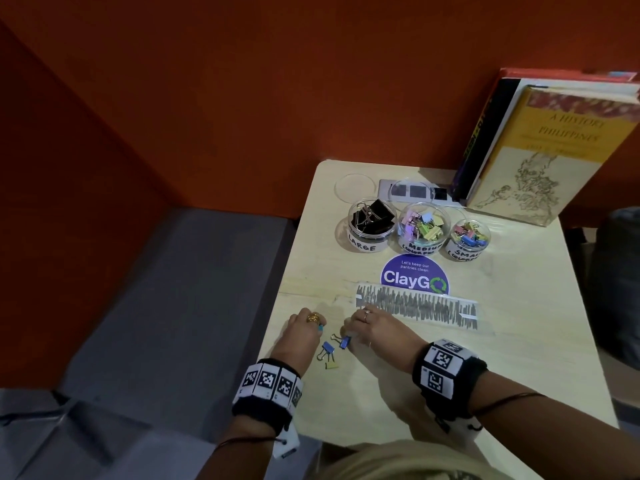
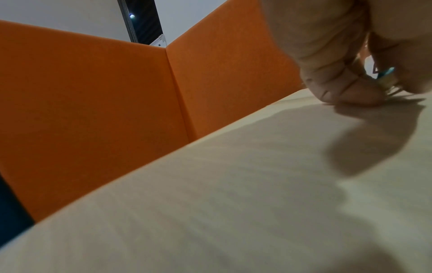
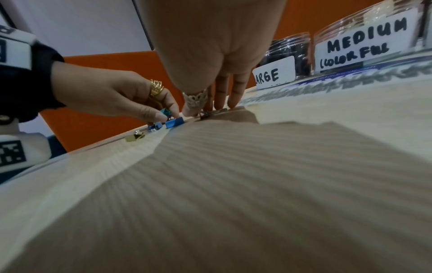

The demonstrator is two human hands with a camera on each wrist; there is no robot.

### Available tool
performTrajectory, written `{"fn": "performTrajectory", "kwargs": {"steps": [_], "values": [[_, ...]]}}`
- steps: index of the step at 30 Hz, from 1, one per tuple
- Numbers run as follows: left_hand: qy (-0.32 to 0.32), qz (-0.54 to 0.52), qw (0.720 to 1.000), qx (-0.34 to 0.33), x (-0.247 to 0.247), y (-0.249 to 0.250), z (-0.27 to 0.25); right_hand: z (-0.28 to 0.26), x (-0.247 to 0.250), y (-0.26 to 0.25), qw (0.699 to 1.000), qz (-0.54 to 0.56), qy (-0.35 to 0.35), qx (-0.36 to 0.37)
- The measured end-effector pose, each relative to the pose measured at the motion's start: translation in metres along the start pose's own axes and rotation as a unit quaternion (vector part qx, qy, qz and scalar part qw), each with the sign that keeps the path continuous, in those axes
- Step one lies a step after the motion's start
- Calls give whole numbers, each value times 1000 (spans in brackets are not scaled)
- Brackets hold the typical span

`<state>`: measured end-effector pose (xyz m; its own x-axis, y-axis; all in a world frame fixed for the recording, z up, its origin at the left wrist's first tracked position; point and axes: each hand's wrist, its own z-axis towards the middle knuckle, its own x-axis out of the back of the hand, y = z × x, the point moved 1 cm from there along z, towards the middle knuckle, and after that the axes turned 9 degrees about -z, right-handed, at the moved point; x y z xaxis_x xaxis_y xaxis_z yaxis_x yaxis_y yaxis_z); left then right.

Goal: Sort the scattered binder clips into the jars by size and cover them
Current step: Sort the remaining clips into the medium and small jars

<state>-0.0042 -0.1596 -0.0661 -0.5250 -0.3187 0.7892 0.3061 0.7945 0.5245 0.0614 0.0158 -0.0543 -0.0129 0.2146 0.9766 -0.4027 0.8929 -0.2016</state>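
Observation:
My left hand [image 1: 308, 327] pinches a small teal clip [image 1: 320, 328] just above the table; in the left wrist view the teal clip [image 2: 385, 73] sits between thumb and fingers. My right hand [image 1: 367, 323] points its fingertips [image 3: 221, 103] down onto the table beside a blue clip [image 1: 345, 342], over a small dark wire piece [image 3: 205, 115]; its grip is unclear. Another blue clip [image 1: 328, 348] and a yellow clip [image 1: 332, 365] lie between my wrists. The LARGE jar [image 1: 372, 225], MEDIUM jar [image 1: 422, 226] and SMALL jar [image 1: 469, 237] stand uncovered at the back, holding clips.
Two clear lids [image 1: 355, 187] [image 1: 412, 190] lie behind the jars. Books [image 1: 540, 150] stand at the back right. A round ClayGo sticker [image 1: 414, 277] and a scribbled paper strip [image 1: 415, 306] lie mid-table. The table's left edge [image 1: 277, 306] is close to my left hand.

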Motion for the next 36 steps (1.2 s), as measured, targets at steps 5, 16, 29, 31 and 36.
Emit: {"fn": "performTrajectory", "kwargs": {"steps": [5, 16, 29, 31, 36], "values": [[18, -12, 1000, -4, 0, -1, 6, -4, -9, -4, 994, -23, -79, 72], [77, -84, 993, -44, 6, 14, 10, -5, 4, 9, 993, -39, -98, 59], [64, -131, 982, -122, 32, 102, 69, -17, 13, 35, 972, 76, -154, -160], [66, -126, 979, -143, 36, 124, 84, -29, 19, 45, 965, 111, -125, -202], [60, -116, 977, -168, 42, 181, 130, -58, 38, 78, 924, 197, -36, -325]]}}
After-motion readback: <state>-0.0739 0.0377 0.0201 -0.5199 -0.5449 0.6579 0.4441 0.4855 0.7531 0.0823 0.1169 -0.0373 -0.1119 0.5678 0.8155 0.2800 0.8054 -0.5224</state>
